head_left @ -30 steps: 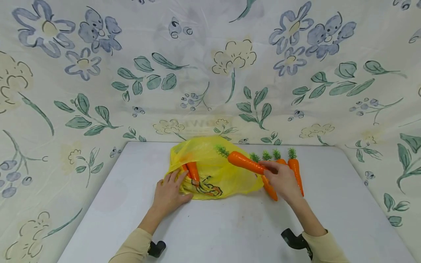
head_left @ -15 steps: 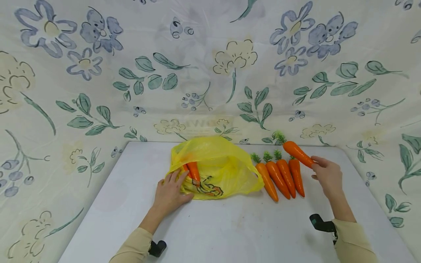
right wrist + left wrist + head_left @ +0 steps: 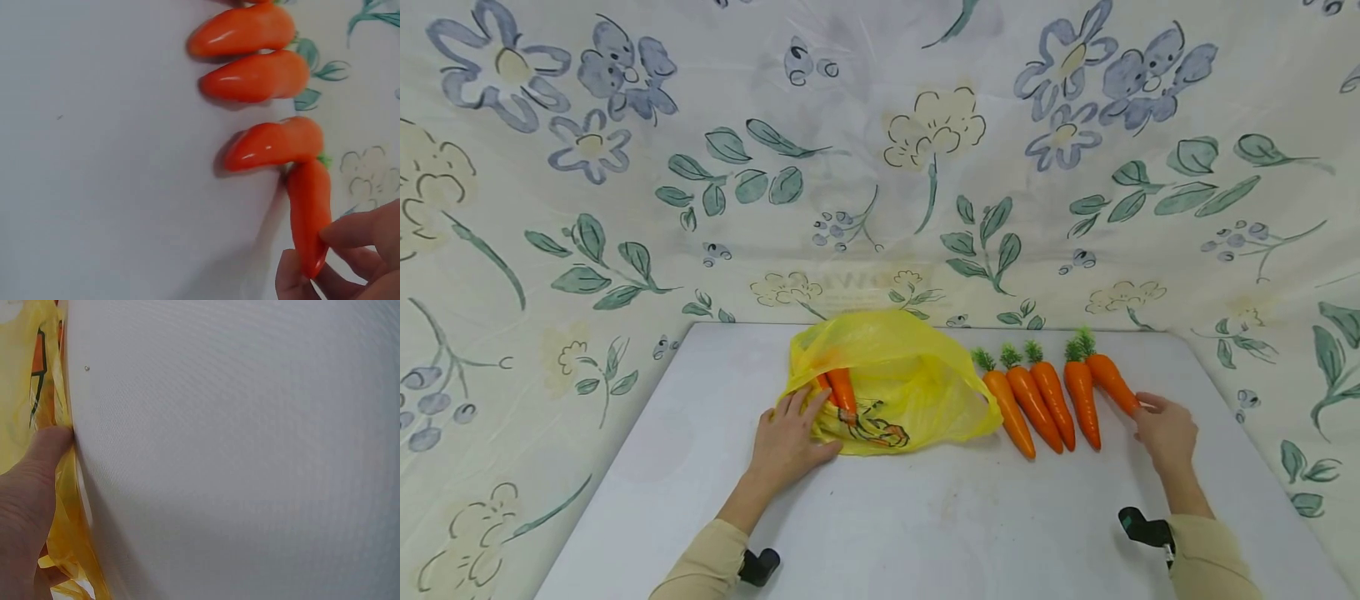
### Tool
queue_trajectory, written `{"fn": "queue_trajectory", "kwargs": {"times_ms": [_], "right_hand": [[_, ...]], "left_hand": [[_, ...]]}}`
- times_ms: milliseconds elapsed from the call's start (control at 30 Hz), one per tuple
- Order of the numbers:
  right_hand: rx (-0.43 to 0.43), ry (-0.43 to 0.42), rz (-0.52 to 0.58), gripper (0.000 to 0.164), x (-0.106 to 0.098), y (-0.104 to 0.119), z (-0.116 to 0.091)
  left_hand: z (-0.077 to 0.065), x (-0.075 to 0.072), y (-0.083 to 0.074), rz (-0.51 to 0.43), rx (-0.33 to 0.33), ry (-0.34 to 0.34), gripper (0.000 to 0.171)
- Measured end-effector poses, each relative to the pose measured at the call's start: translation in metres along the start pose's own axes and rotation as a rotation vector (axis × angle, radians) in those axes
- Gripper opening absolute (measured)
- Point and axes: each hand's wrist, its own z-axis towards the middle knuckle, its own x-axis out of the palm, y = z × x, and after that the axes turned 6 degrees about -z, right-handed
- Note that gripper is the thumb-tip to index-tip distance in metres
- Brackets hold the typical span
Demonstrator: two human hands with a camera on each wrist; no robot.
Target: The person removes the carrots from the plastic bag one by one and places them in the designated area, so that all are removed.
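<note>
A yellow plastic bag [image 3: 925, 400] lies on the table with its mouth gaping, and orange carrots [image 3: 842, 390] show inside. My left hand [image 3: 786, 446] rests with spread fingers on the bag's left side; in the left wrist view its thumb [image 3: 50, 444] presses the yellow plastic. At the right, my right hand [image 3: 1168, 429] pinches the pointed tip of a shiny orange carrot [image 3: 1112, 382]. This carrot slants, its leafy green end against the neighbouring carrot [image 3: 1081, 404]. In the right wrist view thumb and fingers surround the held carrot's tip [image 3: 310, 219].
To the right of the bag, carrots [image 3: 1009, 414] lie side by side, tops toward the back. A floral cloth [image 3: 880, 167] hangs behind the white table [image 3: 910, 525]. Black wrist-camera mounts [image 3: 1142, 527] stick out from both wrists.
My right hand has carried the carrot from over the bag to the right and lowered it beside the row. The carrot next to it has shifted slightly right. My left hand has stayed in place.
</note>
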Motion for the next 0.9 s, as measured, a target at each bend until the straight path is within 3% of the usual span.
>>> {"fn": "queue_trajectory", "kwargs": {"times_ms": [167, 533, 900], "right_hand": [[-0.058, 0.036, -0.113, 0.046, 0.007, -0.006, 0.0], [-0.198, 0.102, -0.176, 0.049, 0.021, -0.005, -0.003], [-0.173, 0.144, -0.177, 0.055, 0.025, 0.0, -0.006]], "left_hand": [[0.0, 0.0, 0.0, 0.003, -0.001, -0.001, 0.084], [0.0, -0.002, -0.001, -0.001, 0.001, -0.001, 0.084], [0.0, -0.004, -0.002, -0.006, 0.005, -0.003, 0.083]]}}
